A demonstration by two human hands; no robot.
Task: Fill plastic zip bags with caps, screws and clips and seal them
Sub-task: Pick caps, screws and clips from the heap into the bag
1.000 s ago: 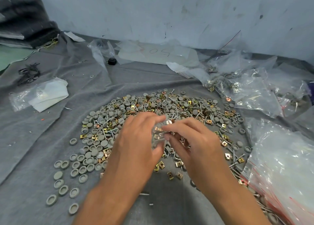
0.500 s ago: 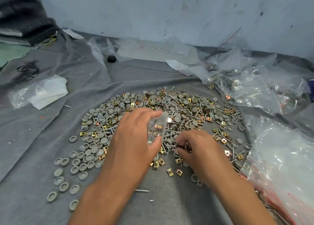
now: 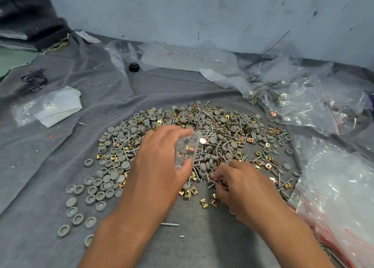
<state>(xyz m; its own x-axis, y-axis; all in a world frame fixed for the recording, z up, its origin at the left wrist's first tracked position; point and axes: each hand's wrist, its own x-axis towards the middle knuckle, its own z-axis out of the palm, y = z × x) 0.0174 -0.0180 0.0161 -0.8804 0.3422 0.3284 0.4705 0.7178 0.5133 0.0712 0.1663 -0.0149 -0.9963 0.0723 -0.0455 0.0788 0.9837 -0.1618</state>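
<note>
My right hand [image 3: 244,188] has dropped from the bag to the pile, pinching screws [image 3: 215,181]. My left hand [image 3: 162,162] grips the clear zip bag [image 3: 186,150], brass clip inside.

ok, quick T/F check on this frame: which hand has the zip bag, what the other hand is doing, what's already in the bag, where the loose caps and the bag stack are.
1. The left hand holds the small clear plastic zip bag. True.
2. The bag is empty. False: at least one brass-coloured square metal clip shows inside it.
3. The right hand rests flat on the grey cloth. False: its fingers pinch thin silver screws at the pile's near edge.
4. Loose round grey plastic caps lie left of the left forearm. True.
5. The stack of clear red-striped zip bags lies at far left. False: it lies at right.
</note>
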